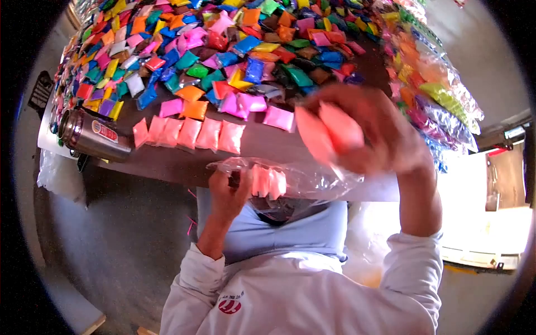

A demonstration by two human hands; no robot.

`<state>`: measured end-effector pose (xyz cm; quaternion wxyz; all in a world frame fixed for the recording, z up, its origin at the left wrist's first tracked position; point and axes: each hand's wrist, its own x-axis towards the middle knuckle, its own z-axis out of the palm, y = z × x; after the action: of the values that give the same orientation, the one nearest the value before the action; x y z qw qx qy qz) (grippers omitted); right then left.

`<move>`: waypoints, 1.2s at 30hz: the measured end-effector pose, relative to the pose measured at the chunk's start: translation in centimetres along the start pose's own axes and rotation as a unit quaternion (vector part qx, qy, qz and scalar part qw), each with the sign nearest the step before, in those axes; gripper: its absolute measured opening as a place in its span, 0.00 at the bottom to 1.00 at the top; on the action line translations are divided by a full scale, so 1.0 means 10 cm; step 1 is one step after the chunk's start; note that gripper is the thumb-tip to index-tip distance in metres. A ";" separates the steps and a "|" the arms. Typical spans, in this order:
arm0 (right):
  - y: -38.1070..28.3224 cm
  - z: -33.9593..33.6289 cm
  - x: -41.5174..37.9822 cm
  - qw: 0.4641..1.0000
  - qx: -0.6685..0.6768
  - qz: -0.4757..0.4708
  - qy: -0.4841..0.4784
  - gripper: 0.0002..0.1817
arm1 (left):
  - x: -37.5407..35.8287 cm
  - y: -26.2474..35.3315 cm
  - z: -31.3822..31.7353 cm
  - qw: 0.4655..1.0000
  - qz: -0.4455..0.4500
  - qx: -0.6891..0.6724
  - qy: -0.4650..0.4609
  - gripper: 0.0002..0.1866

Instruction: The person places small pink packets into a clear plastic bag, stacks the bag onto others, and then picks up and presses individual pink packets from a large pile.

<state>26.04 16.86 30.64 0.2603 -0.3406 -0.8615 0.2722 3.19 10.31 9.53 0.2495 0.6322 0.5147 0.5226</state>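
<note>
My left hand (226, 195) is closed on the rim of a clear plastic bag (312, 178) at the table's front edge. A short row of salmon-pink packets (269, 182) stands against its fingers, seemingly inside the bag. Above the bag's right side, my right hand (385, 134) grips salmon-pink packets (329, 134), at least two of them, blurred by motion. Left of centre on the table, several more salmon-pink packets (190, 133) lie side by side in a row. Magenta packets (279, 118) and an orange packet (194, 110) lie just behind that row.
Many small packets (223, 58) in mixed colours cover the back of the brown table (167, 170). A metal flask (95, 135) lies on its side at the left. Larger filled clear bags (441, 95) are heaped along the right edge.
</note>
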 end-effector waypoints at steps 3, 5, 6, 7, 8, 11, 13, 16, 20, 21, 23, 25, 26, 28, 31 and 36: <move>-0.11 0.03 -0.59 0.980 0.158 0.010 -0.121 0.29 | -0.01 -0.05 0.01 0.999 -0.018 -0.033 -0.012 0.10; -0.11 0.34 -0.86 0.955 0.239 0.083 -0.156 0.25 | -0.09 -0.17 0.03 0.996 -0.071 -0.034 -0.044 0.11; -0.10 0.51 -0.96 0.954 0.223 0.131 -0.152 0.24 | -0.09 -0.16 0.03 0.996 -0.070 -0.054 -0.029 0.10; -0.08 0.65 -1.01 0.951 0.206 0.177 -0.146 0.23 | -0.08 -0.17 0.03 0.995 -0.067 -0.072 -0.014 0.10; -0.05 0.74 -0.99 0.952 0.209 0.175 -0.143 0.23 | -0.07 -0.17 0.03 0.995 -0.065 -0.068 -0.016 0.10; 0.07 0.94 -0.99 0.934 0.143 0.310 -0.102 0.25 | -0.05 -0.16 0.01 0.998 -0.051 -0.036 -0.024 0.10; 0.22 1.03 -0.97 0.962 0.086 0.259 -0.007 0.23 | -0.04 -0.11 0.02 0.997 -0.050 -0.050 -0.014 0.11; 0.35 1.07 -0.86 0.955 0.079 0.286 0.012 0.22 | -0.06 -0.10 0.02 0.998 -0.053 -0.018 -0.004 0.10; 0.52 1.10 -0.74 0.940 0.098 0.327 -0.016 0.21 | -0.04 -0.12 0.03 1.000 0.002 0.022 0.006 0.11; 0.57 1.14 -0.75 0.942 0.102 0.318 -0.025 0.21 | 0.00 -0.07 0.03 1.000 0.021 0.004 0.010 0.11; 0.70 1.25 -0.82 0.950 0.105 0.294 -0.035 0.21 | 0.02 -0.05 0.03 0.999 0.042 -0.016 0.014 0.12; 0.72 1.27 -0.83 0.957 0.106 0.266 -0.048 0.22 | -0.01 -0.07 -0.01 0.999 -0.008 -0.021 -0.029 0.13; 0.69 1.26 -0.84 0.965 0.049 0.253 -0.038 0.22 | -0.01 -0.07 -0.01 0.999 -0.010 -0.022 -0.028 0.13; 0.66 1.25 -0.87 0.971 -0.010 0.238 -0.029 0.22 | 0.00 -0.05 -0.01 1.000 0.017 -0.015 -0.016 0.13; 0.62 1.20 -0.90 0.983 -0.080 0.165 0.004 0.22 | -0.01 -0.07 0.02 0.999 0.036 0.000 0.003 0.13; 0.59 1.13 -0.86 0.973 0.025 0.224 -0.049 0.26 | -0.01 -0.10 0.01 0.999 0.033 -0.009 -0.003 0.13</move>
<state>26.91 11.00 16.43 0.1585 -0.5045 -0.7677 0.3619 2.90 10.60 8.65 0.2394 0.6479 0.4885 0.5332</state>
